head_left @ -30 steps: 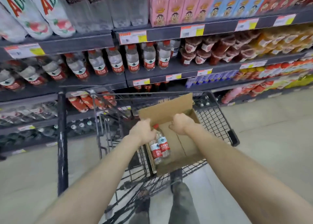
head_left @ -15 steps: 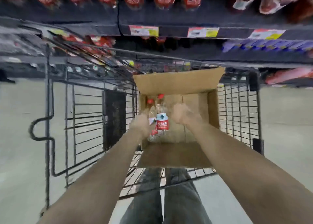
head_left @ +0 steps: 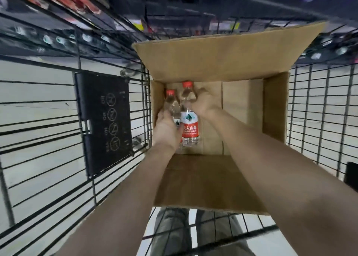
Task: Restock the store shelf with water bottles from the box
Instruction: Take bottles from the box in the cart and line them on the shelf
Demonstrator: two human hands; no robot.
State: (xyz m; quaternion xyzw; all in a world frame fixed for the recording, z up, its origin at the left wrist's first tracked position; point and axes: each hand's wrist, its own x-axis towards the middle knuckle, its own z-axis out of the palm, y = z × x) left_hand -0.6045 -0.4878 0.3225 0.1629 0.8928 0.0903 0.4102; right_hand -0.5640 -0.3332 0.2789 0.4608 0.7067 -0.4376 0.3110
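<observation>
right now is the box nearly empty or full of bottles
Nearly empty. Only two water bottles show in the box, at its left side; the rest of its floor is bare cardboard.

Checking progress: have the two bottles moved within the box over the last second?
No. The bottles still stand by the left wall of the box, with the left hand and right hand on them.

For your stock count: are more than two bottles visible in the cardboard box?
No, only a left bottle and a right bottle show inside the box.
</observation>
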